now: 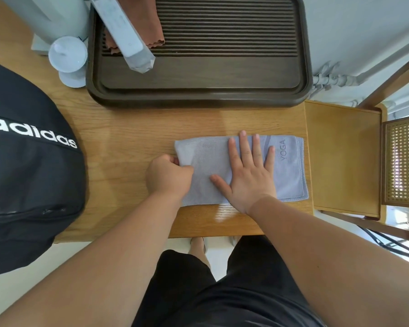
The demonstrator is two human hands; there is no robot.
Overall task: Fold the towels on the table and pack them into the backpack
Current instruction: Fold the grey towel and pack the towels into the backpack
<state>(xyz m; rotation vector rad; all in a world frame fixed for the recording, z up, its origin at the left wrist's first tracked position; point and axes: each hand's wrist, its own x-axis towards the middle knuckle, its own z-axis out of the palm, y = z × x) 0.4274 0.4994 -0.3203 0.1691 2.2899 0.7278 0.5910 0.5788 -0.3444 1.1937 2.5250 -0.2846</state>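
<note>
Head cam: left hand (169, 177) pinches gray towel (289, 175) edge, right hand (249, 172) flat w/ fingers spread on it. Prob risk: fold skews if the palm slips.

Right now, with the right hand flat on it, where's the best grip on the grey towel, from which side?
The left short edge of the grey towel, approached from the left. It lies free on the table, the left hand pinches it there, and the right hand pins the middle flat.
</note>
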